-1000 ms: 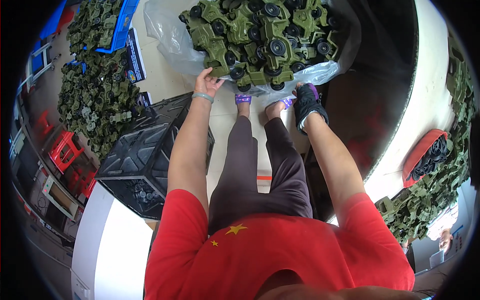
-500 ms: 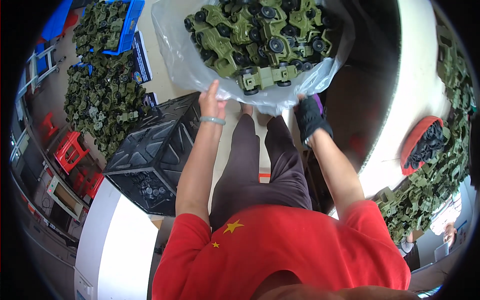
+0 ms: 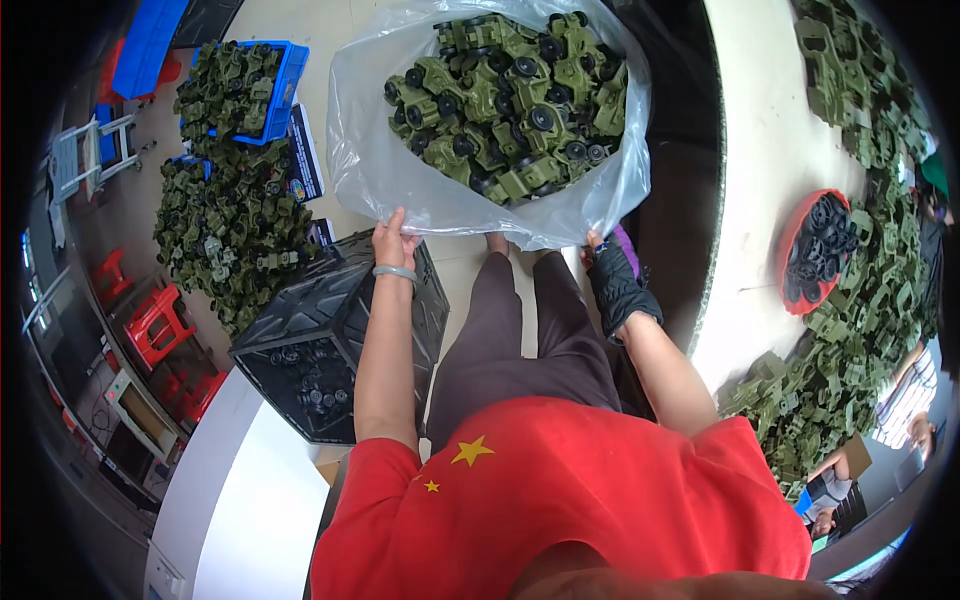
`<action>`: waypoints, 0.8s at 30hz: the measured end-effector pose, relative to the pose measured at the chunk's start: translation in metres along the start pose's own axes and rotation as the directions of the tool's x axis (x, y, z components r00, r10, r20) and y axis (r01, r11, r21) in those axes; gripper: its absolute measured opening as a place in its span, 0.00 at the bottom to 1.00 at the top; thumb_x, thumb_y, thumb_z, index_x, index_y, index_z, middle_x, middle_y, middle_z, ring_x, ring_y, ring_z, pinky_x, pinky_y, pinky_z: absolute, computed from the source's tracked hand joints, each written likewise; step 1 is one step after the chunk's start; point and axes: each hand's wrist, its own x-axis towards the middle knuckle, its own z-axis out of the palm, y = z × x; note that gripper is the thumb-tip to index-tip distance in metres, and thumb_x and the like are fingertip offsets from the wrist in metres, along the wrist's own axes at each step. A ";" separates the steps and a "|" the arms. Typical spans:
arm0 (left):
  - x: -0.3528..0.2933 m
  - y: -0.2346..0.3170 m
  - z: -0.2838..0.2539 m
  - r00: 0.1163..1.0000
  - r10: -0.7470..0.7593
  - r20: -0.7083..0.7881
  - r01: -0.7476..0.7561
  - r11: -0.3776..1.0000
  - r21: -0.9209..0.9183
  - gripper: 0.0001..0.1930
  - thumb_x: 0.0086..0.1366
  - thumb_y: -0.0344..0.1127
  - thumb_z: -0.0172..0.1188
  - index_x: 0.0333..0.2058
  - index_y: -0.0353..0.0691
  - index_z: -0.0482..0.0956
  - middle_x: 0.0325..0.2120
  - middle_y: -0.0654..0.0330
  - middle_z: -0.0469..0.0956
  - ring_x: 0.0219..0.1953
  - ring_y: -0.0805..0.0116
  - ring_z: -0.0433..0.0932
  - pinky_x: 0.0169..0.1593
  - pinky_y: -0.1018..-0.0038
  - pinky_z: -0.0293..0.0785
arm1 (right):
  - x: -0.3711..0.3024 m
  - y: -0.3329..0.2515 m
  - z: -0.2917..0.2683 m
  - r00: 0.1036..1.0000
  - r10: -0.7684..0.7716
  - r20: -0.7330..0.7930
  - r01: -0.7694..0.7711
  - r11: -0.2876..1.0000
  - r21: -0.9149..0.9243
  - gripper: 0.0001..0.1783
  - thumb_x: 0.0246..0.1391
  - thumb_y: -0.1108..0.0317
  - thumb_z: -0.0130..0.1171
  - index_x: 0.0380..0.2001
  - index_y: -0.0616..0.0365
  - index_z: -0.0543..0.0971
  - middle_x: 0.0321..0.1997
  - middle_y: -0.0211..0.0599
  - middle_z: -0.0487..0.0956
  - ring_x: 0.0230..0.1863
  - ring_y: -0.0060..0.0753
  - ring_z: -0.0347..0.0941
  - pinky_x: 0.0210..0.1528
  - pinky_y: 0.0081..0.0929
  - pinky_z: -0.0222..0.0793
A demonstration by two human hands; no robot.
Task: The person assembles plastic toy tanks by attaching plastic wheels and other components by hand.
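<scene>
Left hand (image 3: 394, 242) pinches the rim of the plastic bag (image 3: 362, 150) just beyond it; right hand (image 3: 612, 268), partly hidden, seemingly likewise; soft, slippery film, probably heavy with toy vehicles (image 3: 515, 105), best gripped bunched

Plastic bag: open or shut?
Open: the plastic bag gapes, showing green toy vehicles inside; left hand and right hand grip its near edge.

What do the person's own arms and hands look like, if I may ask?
The short sleeves are red fabric; the forearms are bare. The left hand is ungloved, with a smooth, pale grey bangle above it. The right hand wears a wrinkled black fabric glove with a purple part, leaving some fingertips uncovered.
</scene>
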 end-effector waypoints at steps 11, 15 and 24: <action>-0.098 -0.047 -0.140 0.944 -0.136 0.300 -0.212 0.446 0.870 0.18 0.67 0.36 0.67 0.53 0.39 0.82 0.48 0.53 0.87 0.49 0.62 0.85 0.56 0.66 0.79 | -0.138 0.006 -0.101 0.970 -0.116 0.212 0.188 0.914 -0.358 0.18 0.66 0.63 0.60 0.53 0.63 0.77 0.42 0.32 0.79 0.37 0.24 0.76 0.44 0.24 0.74; -0.158 -0.050 -0.214 0.926 -0.227 0.302 -0.236 0.275 0.932 0.13 0.72 0.40 0.63 0.48 0.38 0.84 0.41 0.54 0.88 0.44 0.65 0.86 0.50 0.66 0.81 | -0.191 0.013 -0.146 0.943 0.107 0.315 -0.095 0.994 -0.052 0.13 0.70 0.62 0.56 0.40 0.63 0.81 0.32 0.28 0.78 0.35 0.20 0.73 0.37 0.22 0.69; -0.141 -0.003 -0.172 0.900 -0.194 0.391 -0.334 0.270 0.903 0.13 0.73 0.41 0.62 0.47 0.39 0.84 0.40 0.55 0.88 0.42 0.67 0.85 0.49 0.66 0.80 | -0.335 -0.061 -0.154 0.761 -0.239 0.603 0.505 0.802 -0.319 0.19 0.70 0.54 0.56 0.47 0.62 0.82 0.36 0.35 0.83 0.41 0.31 0.80 0.47 0.31 0.76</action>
